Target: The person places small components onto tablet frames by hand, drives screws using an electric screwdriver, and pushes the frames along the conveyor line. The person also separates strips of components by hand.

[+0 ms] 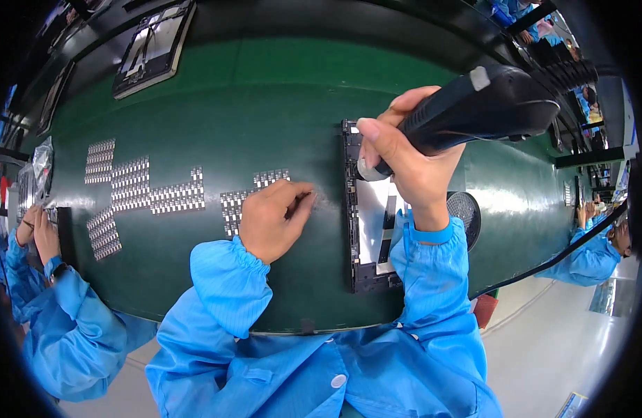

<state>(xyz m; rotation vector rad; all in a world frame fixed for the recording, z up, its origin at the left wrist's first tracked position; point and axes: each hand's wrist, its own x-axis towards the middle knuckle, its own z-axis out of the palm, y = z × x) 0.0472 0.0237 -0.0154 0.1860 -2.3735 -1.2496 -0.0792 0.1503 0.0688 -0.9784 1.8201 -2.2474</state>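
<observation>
My right hand (420,164) is wrapped round a black hot-air gun (484,108) with a ribbed hose and a silvery tip. Its tip hangs over the left edge of a black-framed flat device (371,280) with a shiny silver inside, which lies under my right hand and forearm. To the left, my left hand (273,219) is closed in a pinch above the table; whatever is between the fingertips cannot be made out. Beside and partly under it lie small circuit boards in rows (232,209). More of these boards (130,182) are laid out in blocks farther left.
A green table (258,104) spans the view. A round black mesh thing (464,217) stands right of my forearm. Another framed device (155,52) sits at the back left. A co-worker's hands (45,235) are at the left, near clear plastic (42,160). Another person (587,259) works at the right.
</observation>
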